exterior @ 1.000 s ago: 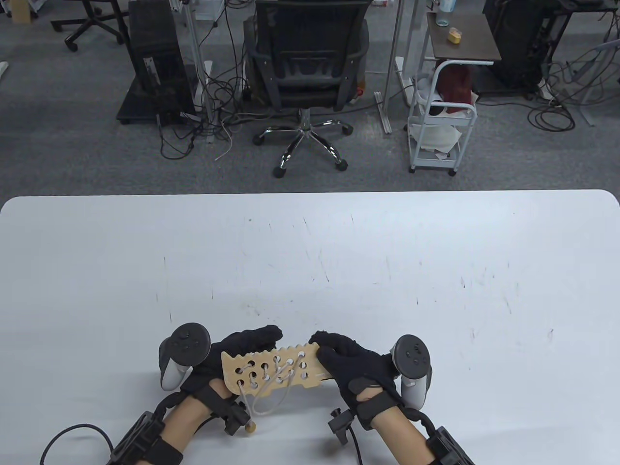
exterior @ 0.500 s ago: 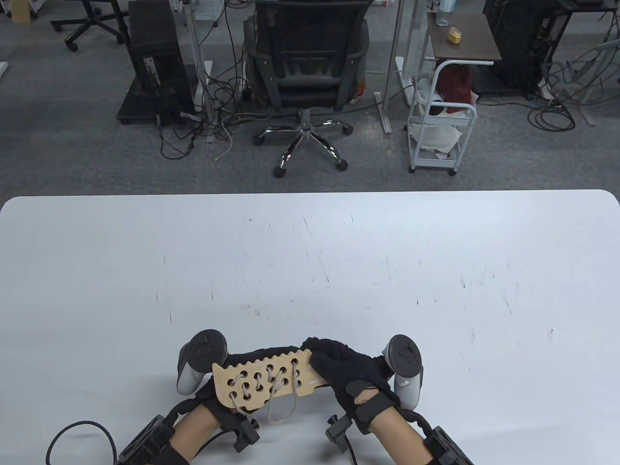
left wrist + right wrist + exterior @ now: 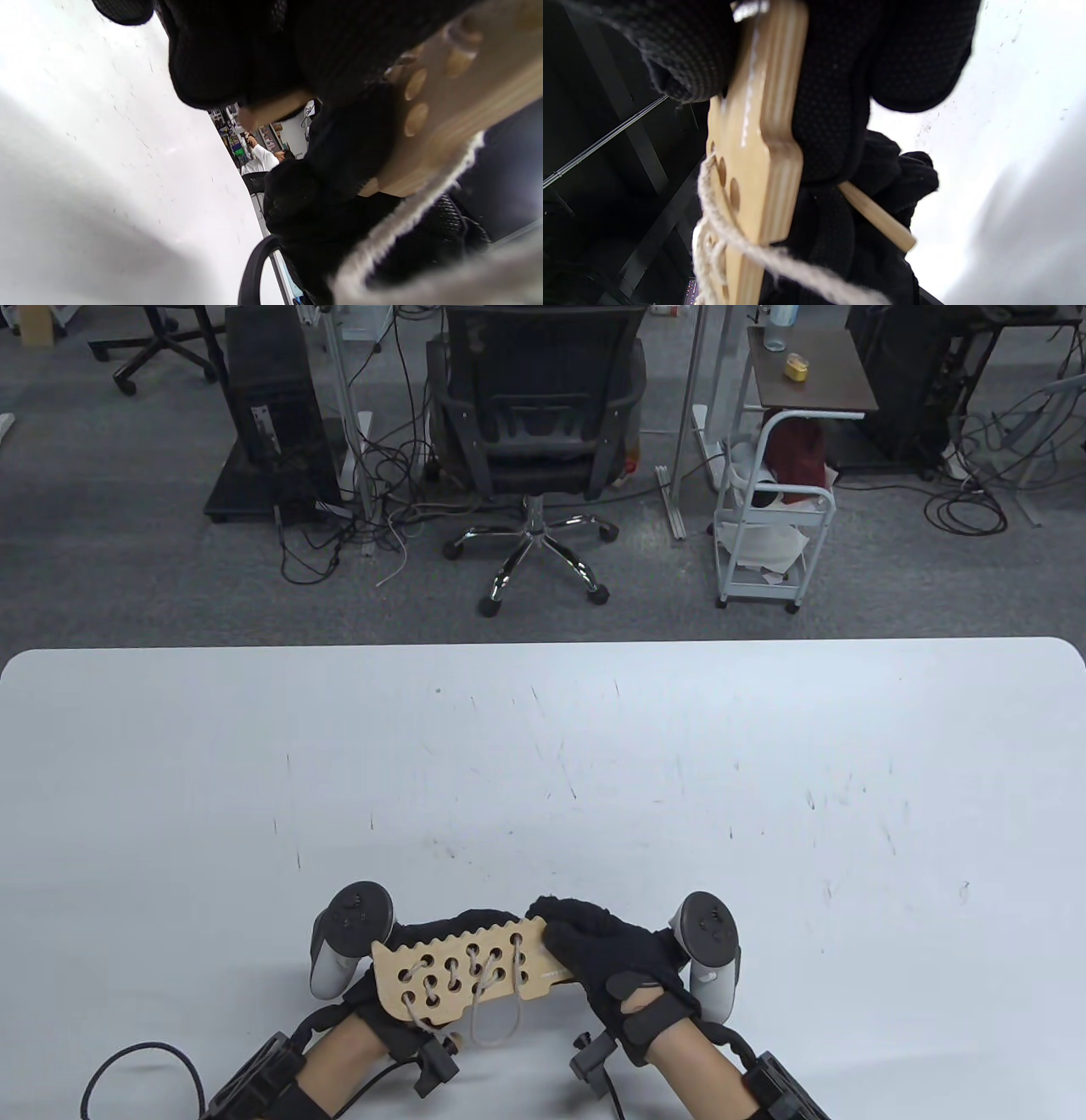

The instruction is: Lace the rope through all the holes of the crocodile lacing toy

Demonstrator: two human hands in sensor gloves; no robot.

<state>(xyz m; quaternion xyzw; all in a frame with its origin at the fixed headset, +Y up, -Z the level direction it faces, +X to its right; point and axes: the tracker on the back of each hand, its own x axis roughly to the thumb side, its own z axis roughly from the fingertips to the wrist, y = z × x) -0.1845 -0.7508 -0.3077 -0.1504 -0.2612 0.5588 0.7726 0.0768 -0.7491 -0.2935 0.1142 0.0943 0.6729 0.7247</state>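
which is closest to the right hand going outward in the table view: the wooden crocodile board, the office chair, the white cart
1. The wooden crocodile board: gripped by the right hand at its right end, near the table's front edge.
2. The white cart: on the floor beyond the table, to the right.
3. The office chair: on the floor beyond the table, centre, a little farther off than the cart.

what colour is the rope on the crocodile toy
Off-white rope, clearest in the right wrist view.

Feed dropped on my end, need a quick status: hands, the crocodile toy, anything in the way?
Both hands grip crocodile toy: left hand underneath, right hand on its end. Rope partly laced, loop hanging. Nothing in the way.
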